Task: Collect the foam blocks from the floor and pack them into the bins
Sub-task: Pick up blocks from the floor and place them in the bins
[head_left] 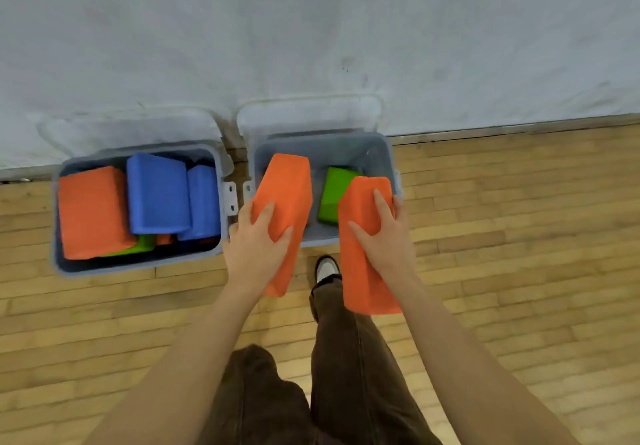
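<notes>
- Orange foam block (285,185) clasped in left hand (258,243), over right bin (325,148)
- Second orange block (363,254) gripped by right hand (384,240), above same bin's near rim
- Green block (334,191) inside

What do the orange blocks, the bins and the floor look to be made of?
Orange blocks: likely foam, matte with a fine grainy surface and softly rounded edges. Bins: probably grey plastic, smooth, with moulded rims and latch tabs. Floor: wood strips, light and slightly glossy, with staggered board joints.
</notes>
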A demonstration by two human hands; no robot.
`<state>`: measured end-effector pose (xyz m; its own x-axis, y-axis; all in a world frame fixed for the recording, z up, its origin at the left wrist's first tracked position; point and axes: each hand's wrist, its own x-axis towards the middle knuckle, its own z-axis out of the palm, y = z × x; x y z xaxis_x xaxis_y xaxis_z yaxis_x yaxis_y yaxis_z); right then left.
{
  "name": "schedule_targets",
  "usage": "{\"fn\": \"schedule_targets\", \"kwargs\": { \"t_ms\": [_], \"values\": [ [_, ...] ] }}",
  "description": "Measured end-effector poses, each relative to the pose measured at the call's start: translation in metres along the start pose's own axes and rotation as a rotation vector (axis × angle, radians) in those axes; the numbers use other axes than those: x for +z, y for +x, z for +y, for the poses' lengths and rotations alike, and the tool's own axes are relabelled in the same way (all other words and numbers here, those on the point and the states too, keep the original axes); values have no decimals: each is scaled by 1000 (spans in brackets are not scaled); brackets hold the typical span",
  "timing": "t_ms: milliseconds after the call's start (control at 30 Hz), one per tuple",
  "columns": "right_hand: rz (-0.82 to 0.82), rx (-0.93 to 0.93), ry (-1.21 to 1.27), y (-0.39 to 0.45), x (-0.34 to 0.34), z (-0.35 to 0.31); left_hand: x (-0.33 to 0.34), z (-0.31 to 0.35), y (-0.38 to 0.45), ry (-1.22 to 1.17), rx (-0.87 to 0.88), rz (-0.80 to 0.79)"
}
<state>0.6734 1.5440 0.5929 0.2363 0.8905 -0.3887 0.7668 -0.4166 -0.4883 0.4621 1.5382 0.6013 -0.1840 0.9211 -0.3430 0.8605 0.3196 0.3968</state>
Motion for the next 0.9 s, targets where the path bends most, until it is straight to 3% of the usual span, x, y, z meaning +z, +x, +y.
{"fn": "schedule_targets", "kwargs": {
  "t_ms": [300,400,533,667,900],
  "values": [
    [-175,-103,-88,130,8,-15,50,40,104,-278,-145,10],
    [-251,-107,-119,138,8,-11,43,41,112,-204,-151,9],
    [-299,-111,-52,126,-3,-10,24,39,98,-113,-145,-84],
    [-310,-74,0,97,-15,-10,1,31,69,-182,-161,-227],
    [-289,50,82,4,-14,9,-18,-10,7,-286,-184,-311]
  ]
}}
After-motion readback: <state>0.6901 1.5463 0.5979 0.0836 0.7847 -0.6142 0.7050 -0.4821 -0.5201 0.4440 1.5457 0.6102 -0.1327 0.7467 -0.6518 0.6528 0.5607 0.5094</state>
